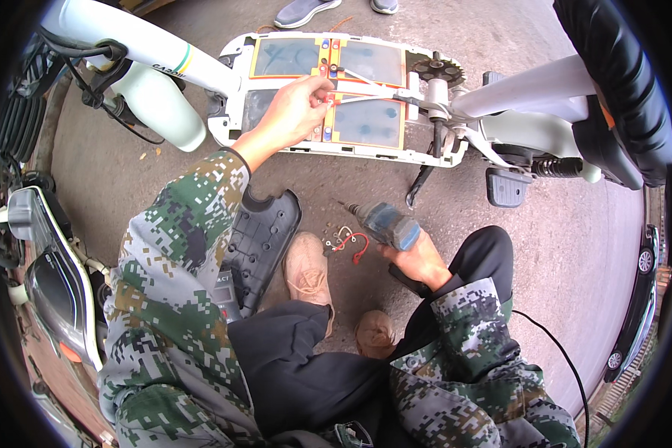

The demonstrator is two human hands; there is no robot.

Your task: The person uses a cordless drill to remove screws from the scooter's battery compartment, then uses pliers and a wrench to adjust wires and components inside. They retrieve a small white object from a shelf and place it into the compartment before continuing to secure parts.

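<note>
My right hand [420,260] grips a blue cordless drill [390,225] low over the pavement, its bit pointing up and left. My left hand [295,112] reaches to the middle of the open battery compartment on a white electric scooter. Its thumb and fingers are pinched together beside the terminals; what they hold, if anything, is too small to make out. Several flat batteries [367,123] with orange edges lie in the white tray [276,147]. Two white cables [362,98] run from near my fingertips to the right side of the tray.
Short red and white wires [360,246] with small metal parts lie by my shoe [306,270]. A black plastic cover [265,235] rests left of it. The scooter's kickstand [420,187] and pedal [508,187] stick out toward me. Another person's shoes [300,13] stand beyond.
</note>
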